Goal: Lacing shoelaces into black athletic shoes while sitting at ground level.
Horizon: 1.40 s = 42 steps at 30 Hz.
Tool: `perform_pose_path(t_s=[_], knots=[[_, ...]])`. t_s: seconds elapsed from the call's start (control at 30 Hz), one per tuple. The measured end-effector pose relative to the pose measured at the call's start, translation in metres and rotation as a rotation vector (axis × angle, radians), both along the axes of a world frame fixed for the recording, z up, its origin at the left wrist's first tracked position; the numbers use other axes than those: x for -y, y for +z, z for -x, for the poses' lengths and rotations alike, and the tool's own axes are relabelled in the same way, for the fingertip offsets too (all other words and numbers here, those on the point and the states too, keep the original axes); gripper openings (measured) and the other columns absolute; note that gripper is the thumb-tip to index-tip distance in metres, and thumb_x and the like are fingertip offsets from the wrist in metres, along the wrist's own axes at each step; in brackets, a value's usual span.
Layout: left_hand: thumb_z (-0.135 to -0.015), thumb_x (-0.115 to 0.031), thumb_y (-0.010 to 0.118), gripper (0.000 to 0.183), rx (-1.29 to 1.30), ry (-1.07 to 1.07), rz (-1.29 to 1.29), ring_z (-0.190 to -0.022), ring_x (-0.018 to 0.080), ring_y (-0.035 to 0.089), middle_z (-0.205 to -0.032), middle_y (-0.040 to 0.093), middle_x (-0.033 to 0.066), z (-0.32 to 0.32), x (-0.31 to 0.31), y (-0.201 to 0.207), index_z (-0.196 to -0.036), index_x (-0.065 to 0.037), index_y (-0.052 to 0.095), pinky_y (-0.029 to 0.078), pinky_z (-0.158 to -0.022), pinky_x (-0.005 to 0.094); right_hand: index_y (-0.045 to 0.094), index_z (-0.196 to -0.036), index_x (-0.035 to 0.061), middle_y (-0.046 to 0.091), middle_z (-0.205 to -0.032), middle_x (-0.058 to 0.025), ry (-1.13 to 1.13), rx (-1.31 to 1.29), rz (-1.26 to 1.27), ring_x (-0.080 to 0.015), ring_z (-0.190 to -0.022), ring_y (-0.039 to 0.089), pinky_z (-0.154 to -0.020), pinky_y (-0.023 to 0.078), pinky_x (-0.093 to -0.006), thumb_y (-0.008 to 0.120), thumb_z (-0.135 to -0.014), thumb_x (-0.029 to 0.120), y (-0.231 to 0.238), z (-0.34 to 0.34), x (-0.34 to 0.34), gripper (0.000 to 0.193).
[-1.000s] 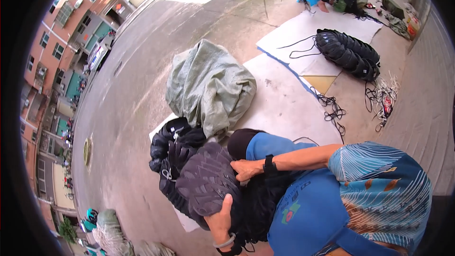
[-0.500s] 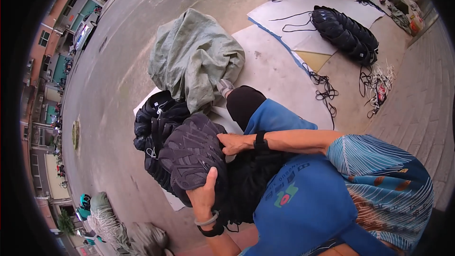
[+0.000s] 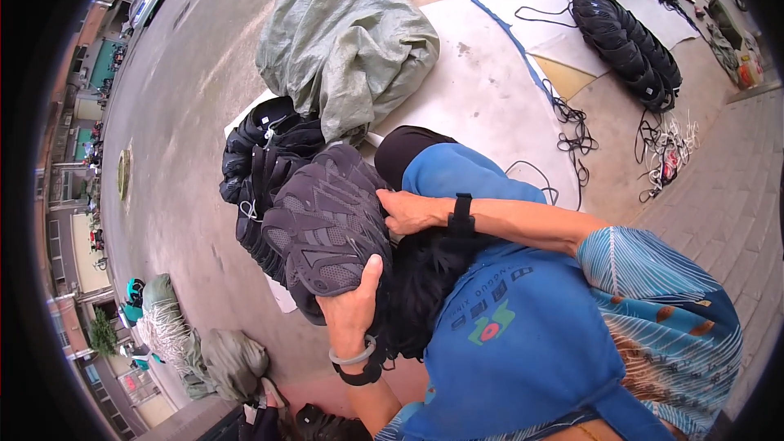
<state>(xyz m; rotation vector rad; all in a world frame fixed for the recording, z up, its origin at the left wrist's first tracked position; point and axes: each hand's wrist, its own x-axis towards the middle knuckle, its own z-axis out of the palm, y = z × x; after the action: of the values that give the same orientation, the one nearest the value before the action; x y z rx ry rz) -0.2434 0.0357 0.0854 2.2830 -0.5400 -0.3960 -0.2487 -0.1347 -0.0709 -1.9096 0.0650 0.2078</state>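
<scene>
A dark grey shoe bundle [image 3: 325,220] lies just toward 8 o'clock of the middle of the view, its patterned mesh side facing up. Its long axis runs roughly from 1 o'clock to 7 o'clock, with a broad, rounded end pointing toward 7; whether that end is the toe, I cannot tell.

The left hand [image 3: 349,302], its forearm coming in from between 5 and 6 o'clock, is clamped on that rounded end. Its thumb points toward 1 o'clock along the edge, and the other fingers are hidden below. A pale ring and a black band circle its wrist. The right hand [image 3: 411,212] reaches in from 3 o'clock, fingers curled and closed on the bundle's near edge; a black wristband [image 3: 461,214] sits behind it.

Touching the bundle at 10 o'clock is a black shoe bundle [image 3: 243,162] with a white string. At 12 o'clock a pale green sack [image 3: 343,41] is heaped partly on a white sheet [image 3: 490,106]. A dark stringy heap [image 3: 429,265] lies just beside the bundle at 4 o'clock, against the blue apron [image 3: 523,343]. Well apart, toward 2 o'clock, is a long black roll [image 3: 625,45]; black cords [image 3: 576,137] and tangled white strings [image 3: 676,151] lie between 2 and 3.
</scene>
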Motion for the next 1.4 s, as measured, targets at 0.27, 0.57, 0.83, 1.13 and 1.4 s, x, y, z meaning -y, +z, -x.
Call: perform_pose_path(t_s=[0.27, 0.57, 0.83, 1.13, 1.4], knots=[[-0.077, -0.030, 0.074, 0.058, 0.031, 0.014, -0.034, -0.113, 0.0356, 0.056, -0.120, 0.060, 0.0192, 0.016, 0.017, 0.005, -0.121, 0.003, 0.056, 0.040, -0.098, 0.0427, 0.054, -0.090, -0.0101, 0.060, -0.067, -0.0273, 0.398, 0.132, 0.329, -0.0442, -0.069, 0.062, -0.060, 0.050, -0.0486, 0.065, -0.084, 0.033, 0.050, 0.065, 0.009, 0.045], [-0.073, -0.036, 0.074, 0.044, 0.140, -0.015, -0.130, -0.092, 0.0356, 0.066, -0.095, 0.069, 0.0180, 0.024, 0.035, -0.023, -0.098, -0.001, 0.068, 0.050, -0.084, 0.0415, 0.062, -0.104, -0.0033, 0.064, -0.090, -0.0230, 0.140, 0.236, 0.293, -0.0388, -0.087, 0.062, -0.075, 0.049, -0.0442, 0.064, -0.086, 0.033, 0.089, 0.054, 0.070, 0.041], [-0.078, -0.031, 0.071, 0.041, 0.867, -0.257, -0.116, -0.083, 0.0322, 0.067, -0.091, 0.067, 0.0156, 0.019, 0.032, -0.073, -0.106, -0.001, 0.063, 0.053, -0.072, 0.0398, 0.036, -0.135, -0.0063, 0.037, -0.134, -0.0328, 0.211, 0.305, 0.485, -0.0483, -0.121, 0.042, -0.102, 0.039, -0.0471, 0.078, -0.070, 0.042, 0.127, 0.013, -0.023, 0.091], [-0.075, -0.025, 0.074, 0.038, -0.120, 0.063, 0.181, -0.089, 0.0249, 0.065, -0.096, 0.065, 0.0136, 0.027, -0.021, 0.014, -0.103, -0.001, 0.063, 0.051, -0.079, 0.0365, 0.040, -0.137, 0.0000, 0.040, -0.133, -0.0259, 0.290, 0.398, 0.227, -0.0413, -0.122, 0.043, -0.103, 0.039, -0.0422, 0.078, -0.068, 0.036, 0.099, -0.010, 0.020, 0.086], [-0.068, -0.012, 0.075, 0.086, 0.220, -0.214, 0.103, -0.136, 0.0359, 0.032, -0.149, 0.029, 0.0204, -0.014, -0.023, -0.030, -0.143, -0.005, 0.033, 0.029, -0.111, 0.0438, 0.041, -0.135, -0.0018, 0.044, -0.123, -0.0266, 0.276, 0.311, 0.255, -0.0400, -0.110, 0.051, -0.093, 0.046, -0.0407, 0.079, -0.064, 0.034, 0.104, 0.004, 0.033, 0.088]])
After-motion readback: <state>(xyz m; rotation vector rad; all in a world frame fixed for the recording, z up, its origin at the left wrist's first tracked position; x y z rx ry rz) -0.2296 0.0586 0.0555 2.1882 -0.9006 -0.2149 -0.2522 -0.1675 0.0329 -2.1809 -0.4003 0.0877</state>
